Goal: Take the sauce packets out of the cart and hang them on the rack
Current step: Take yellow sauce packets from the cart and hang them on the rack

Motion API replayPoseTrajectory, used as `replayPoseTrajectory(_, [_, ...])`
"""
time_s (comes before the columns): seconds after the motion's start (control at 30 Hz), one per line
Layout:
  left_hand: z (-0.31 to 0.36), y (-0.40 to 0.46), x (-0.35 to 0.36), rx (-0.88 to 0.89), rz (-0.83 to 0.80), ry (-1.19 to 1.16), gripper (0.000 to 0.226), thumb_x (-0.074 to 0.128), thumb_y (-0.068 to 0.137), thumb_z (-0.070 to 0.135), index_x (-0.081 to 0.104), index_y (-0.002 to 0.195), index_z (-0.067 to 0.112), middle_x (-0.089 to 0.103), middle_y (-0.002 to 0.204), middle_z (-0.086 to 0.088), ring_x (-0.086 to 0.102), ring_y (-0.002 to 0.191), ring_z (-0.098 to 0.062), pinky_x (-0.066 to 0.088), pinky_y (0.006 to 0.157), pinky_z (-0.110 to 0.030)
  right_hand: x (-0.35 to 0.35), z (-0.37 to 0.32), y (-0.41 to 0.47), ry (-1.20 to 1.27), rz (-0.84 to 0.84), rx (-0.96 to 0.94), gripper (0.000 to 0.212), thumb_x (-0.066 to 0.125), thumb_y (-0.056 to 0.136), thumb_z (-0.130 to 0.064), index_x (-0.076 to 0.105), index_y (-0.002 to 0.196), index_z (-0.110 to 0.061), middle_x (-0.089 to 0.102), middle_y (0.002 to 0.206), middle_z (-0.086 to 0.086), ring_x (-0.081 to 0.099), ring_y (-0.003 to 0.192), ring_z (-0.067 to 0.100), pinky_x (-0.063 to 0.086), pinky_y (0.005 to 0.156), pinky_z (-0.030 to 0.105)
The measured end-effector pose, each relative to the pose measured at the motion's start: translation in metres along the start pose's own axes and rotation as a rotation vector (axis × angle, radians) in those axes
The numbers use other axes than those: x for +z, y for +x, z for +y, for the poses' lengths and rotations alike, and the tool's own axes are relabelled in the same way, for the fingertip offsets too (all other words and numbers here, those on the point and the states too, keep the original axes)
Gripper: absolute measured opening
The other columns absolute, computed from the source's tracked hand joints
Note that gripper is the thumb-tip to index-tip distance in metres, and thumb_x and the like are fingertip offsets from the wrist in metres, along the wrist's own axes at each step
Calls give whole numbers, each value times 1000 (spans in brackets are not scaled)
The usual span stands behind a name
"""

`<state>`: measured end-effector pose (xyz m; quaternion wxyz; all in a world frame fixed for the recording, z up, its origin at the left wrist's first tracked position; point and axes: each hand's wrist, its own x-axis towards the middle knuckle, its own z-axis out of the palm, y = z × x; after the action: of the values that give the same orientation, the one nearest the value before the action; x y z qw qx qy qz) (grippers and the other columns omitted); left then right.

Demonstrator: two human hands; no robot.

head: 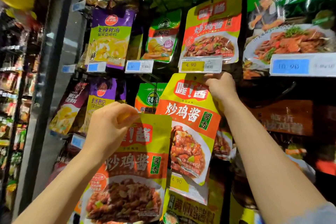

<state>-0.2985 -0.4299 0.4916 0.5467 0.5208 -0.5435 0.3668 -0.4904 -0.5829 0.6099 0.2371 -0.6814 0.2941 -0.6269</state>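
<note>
Head view: packed, perhaps blurred rack [283, 94]

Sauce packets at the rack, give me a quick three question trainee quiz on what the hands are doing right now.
1. True or false: each hand holds its own packet.
2. Which hand is higher? A left, B right.
3. What price shows on the yellow tag?

Key:
1. True: the left hand pinches the lower packet, the right hand grips the upper packet at its top.
2. B.
3. 4.90, on the yellow tag.
</note>
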Motion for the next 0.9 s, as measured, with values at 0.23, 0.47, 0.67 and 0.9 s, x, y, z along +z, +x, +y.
replayPoseTrajectory(0.23, [1,5,8,-13,-10,3,6,76,73,13,71,77,15,59,69,9,48,62,5,36,57,-15,0,16,18,-34,16,42,15,63,73,-12,68,63,-21,71,93,7,65,93,26,53,88,41])
replayPoseTrajectory(0.47, [5,3,4,8,-20,-26,5,73,75,14,71,80,14,65,75,4,54,63,-3,37,59,-9,-6,41,20,-376,29,-179,18,56,88,-23,70,95,-14,69,106,8,61,99,23,41,78,23])
replayPoseTrajectory(0.67, [12,0,-3,26,-17,15,7,73,75,15,72,82,14,65,78,5,49,69,8,36,63,0,-14,49,-24,-805,198,-628,44,64,81,-33,56,121,-17,54,124,9,42,120,30,23,104,46])
replayPoseTrajectory(0.9, [22,-2,-4,25,-20,15,11,69,77,22,72,83,14,63,77,6,51,65,4,38,57,-8,-6,79,-77,-1276,-348,-801,66,28,79,-68,42,135,-36,38,148,4,31,139,26,5,108,61])
